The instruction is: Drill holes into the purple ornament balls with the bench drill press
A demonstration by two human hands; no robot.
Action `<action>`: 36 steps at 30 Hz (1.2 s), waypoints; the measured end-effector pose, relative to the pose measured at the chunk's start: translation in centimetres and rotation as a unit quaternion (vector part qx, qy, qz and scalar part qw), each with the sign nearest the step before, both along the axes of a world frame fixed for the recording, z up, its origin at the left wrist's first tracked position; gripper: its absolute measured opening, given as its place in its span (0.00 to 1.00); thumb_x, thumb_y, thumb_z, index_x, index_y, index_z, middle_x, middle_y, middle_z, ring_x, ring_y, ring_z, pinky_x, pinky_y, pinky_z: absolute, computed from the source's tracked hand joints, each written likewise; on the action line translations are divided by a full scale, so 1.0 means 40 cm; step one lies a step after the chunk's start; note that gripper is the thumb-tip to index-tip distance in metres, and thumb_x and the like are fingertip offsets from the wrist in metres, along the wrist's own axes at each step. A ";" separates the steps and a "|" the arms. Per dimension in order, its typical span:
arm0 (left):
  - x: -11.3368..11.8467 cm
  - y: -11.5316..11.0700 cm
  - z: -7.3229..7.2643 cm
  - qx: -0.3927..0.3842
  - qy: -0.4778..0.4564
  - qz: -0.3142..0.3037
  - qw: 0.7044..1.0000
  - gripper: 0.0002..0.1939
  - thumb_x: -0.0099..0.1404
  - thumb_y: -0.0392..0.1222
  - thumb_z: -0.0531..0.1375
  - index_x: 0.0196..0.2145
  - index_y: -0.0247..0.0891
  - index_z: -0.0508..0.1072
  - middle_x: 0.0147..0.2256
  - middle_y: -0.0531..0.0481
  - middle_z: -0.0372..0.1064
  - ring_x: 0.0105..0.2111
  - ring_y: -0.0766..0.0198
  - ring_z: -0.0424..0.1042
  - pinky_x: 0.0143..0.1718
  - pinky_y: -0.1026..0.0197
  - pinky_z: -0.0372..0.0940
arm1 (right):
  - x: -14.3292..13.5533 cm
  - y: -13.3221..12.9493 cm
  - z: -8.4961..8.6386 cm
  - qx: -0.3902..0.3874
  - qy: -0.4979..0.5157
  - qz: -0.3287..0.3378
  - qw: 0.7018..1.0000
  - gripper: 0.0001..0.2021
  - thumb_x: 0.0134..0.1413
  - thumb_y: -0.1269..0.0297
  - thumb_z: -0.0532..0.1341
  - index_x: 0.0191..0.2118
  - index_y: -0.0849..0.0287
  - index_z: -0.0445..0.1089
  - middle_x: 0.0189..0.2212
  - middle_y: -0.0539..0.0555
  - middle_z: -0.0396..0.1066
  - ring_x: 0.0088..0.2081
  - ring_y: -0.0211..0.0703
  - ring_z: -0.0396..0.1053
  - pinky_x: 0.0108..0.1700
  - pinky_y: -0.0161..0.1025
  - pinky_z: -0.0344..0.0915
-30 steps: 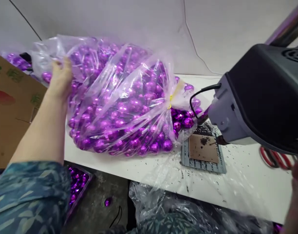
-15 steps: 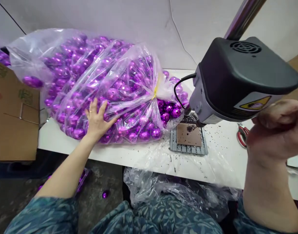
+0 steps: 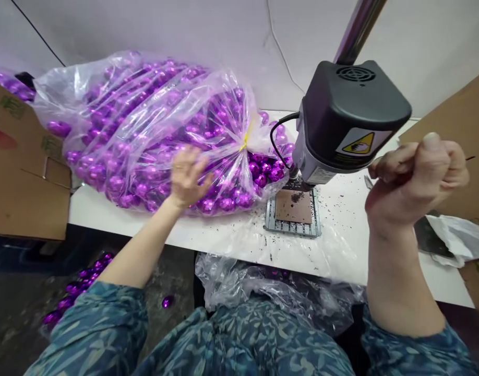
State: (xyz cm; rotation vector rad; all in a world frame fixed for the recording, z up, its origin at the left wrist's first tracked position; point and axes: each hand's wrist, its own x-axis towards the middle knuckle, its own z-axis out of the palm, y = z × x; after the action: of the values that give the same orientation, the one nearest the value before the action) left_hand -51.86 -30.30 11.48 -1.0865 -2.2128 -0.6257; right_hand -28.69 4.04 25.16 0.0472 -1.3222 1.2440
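Note:
A large clear plastic bag full of shiny purple faceted balls lies on the white table, gathered by a yellow tie. Over its front side is my left hand, fingers spread and slightly blurred; I cannot tell whether it touches the plastic. My right hand is raised in a fist beside the black drill press head; whatever its fingers close on is hidden. Below the drill, a brown board with a small dark hole rests on a grey slotted base plate.
Dark shavings lie scattered around the base plate. Cardboard boxes stand at left and right. Crumpled clear plastic hangs over the front table edge. Loose purple balls lie on the floor at left.
My left hand has moved right along the bag toward its tied end. The view has shifted, bringing my right fist and the right-hand box further into sight.

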 end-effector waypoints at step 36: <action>0.375 0.151 -0.080 -0.240 -0.120 -0.077 0.960 0.26 0.74 0.35 0.58 0.67 0.45 0.69 0.75 0.38 0.56 0.77 0.39 0.53 0.75 0.27 0.50 | -0.021 -0.006 -0.007 -0.008 0.011 -0.004 1.000 0.31 0.53 0.44 0.67 0.24 0.55 0.44 0.12 0.39 0.47 0.14 0.23 0.46 0.16 0.32 0.47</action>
State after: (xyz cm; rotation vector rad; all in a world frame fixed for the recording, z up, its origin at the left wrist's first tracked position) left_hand -36.87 -24.27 8.29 -1.5036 -2.5872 -0.2950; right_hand -29.54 3.78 24.87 0.0436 -1.2918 1.2450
